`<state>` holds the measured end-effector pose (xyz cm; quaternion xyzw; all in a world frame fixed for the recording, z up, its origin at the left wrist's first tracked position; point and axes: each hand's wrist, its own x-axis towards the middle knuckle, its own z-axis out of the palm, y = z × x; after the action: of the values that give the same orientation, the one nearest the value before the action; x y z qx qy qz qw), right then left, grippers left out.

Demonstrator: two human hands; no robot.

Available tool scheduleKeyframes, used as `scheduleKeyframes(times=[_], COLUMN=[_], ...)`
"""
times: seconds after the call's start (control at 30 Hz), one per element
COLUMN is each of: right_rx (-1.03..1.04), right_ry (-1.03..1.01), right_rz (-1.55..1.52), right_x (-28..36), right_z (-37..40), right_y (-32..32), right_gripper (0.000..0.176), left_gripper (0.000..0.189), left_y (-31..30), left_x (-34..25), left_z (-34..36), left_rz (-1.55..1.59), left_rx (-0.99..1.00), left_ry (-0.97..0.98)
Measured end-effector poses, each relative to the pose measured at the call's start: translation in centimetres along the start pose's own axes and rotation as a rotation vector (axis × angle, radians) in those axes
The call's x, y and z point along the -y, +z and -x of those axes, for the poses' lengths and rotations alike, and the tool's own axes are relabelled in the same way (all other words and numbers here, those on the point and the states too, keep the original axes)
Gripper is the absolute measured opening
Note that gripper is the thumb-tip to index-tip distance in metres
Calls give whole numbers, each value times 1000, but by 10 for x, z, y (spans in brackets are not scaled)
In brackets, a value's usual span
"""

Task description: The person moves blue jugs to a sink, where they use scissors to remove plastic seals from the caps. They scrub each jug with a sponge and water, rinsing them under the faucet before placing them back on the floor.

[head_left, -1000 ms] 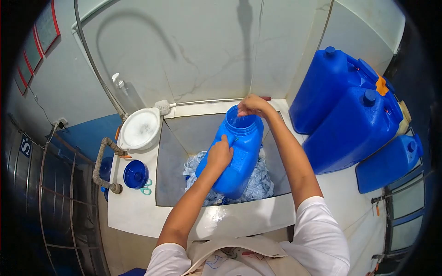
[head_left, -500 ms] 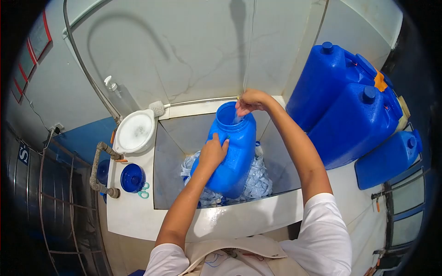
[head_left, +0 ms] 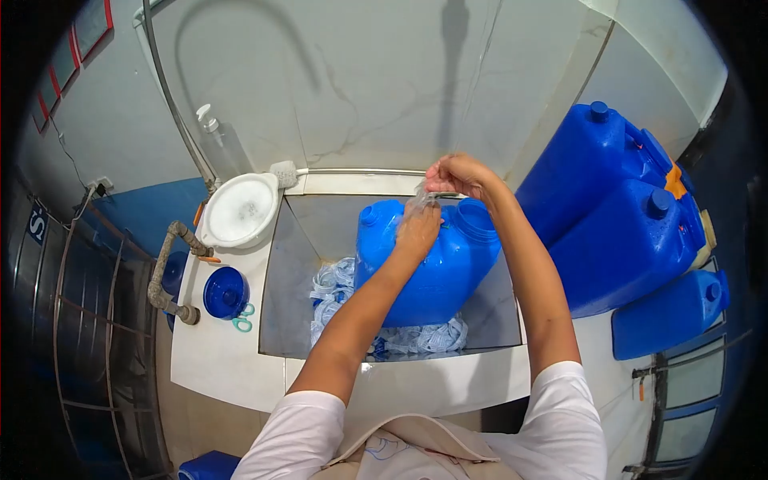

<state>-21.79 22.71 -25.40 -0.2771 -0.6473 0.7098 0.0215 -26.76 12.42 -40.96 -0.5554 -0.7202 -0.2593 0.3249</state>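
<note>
Sink [head_left: 286, 296] gap L of jug [head_left: 448, 280]; L hand [head_left: 419, 230] atop, R hand [head_left: 458, 174] nr.

Big can: plain blue [head_left: 416, 276]
Basin: white [head_left: 240, 210]
Bowl: dark blue [head_left: 226, 293]
Scissors: light teal [head_left: 243, 318]
Sleeves: plain white [head_left: 300, 436]

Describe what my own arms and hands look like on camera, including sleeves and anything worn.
Both arms show short, plain white sleeves, with bare forearms below. The left hand and right hand wear no gloves, and no watch or bracelet shows on either wrist. No markings or cables are visible on them.
</note>
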Motion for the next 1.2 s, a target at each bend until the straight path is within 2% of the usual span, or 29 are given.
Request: scheduleKeyframes(times=[0.1,0.17,0.2,0.27,0.3,0.37,0.4,0.43,0.47,0.5,0.53,0.57,0.63,0.67,0.7,0.73,0.77,0.83,0.87,0.9,0.93,1.0,1.07,1.13,1.17,1.2], right_rx=[-55,-78,-96,-112,-124,-128,-141,-149,36,-58,-95,-266,-422,-408,-525,-644,-633,-564,-558,-611,-664,-752,-859,-944,-903,-862], right_ry=[-45,-70,-101,-138,-179,-229,-404,-584,-389,-532,-529,-766,-865,-895,-921,-944,-973,-859,-869,-969,-1066,-1046,-1156,-1134,-1078,-1021], right_rz=[113,197,265,328,326,330,671,1011,1225,1327,1453,1525,1426,1431,1415,1387,1384,1421,1430,1451,1467,1343,1162,1014,981,943], right_x=[2,3,3,-5,-11,-28,-44,-57,-65,-109,-109,-118,-124,-131,-139,-141,-137,-119,-112,-101,-88,-30,16,53,71,84], right_z=[2,2,-2,-7,-10,-15,-16,-14,-7,-18,4,15,16,17,18,15,17,38,35,27,19,41,52,64,72,75], right_y=[0,-1,-5,-10,-11,-12,-9,-3,6,8,30,42,45,39,32,35,45,68,78,89,97,108,96,78,70,62], right_gripper=[16,16,15,13,14,15,21,31,60,79,83,82,76,76,73,69,69,65,65,61,58,55,49,46,44,41], left_gripper=[32,35,35,43,43,49,49,49,50,50,48,47,46,45,43,41,40,40,43,46,46,51,57,62,62,61], left_y=[3,-14,-19,-31,-41,-63,-63,-59,-55,-48,-39,-39,-79,-106,-128,-124,-117,-134,-131,-127,-128,-136,-151,-162,-167,-172], left_x=[2,7,13,28,30,33,35,37,41,46,51,55,57,58,63,76,90,111,119,128,139,160,172,174,168,159], left_z=[-9,-18,-18,-15,-18,-25,-18,-3,10,21,31,38,54,64,79,111,144,186,208,227,236,249,241,218,206,191], left_rz=[60,142,140,493,489,285,277,325,368,353,473,595,733,793,849,953,1062,1041,1090,1137,1140,1139,1237,1670,1668,1776], left_rx=[75,428,430,472,470,796,788,693,596,587,600,605,518,429,338,272,198,255,258,267,260,273,247,164,161,77], left_ry=[40,4,5,-95,-94,-233,-242,-317,-391,-406,-386,-364,-342,-407,-465,-640,-815,-1175,-1332,-1490,-1493,-1747,-1774,-1486,-1494,-1532])
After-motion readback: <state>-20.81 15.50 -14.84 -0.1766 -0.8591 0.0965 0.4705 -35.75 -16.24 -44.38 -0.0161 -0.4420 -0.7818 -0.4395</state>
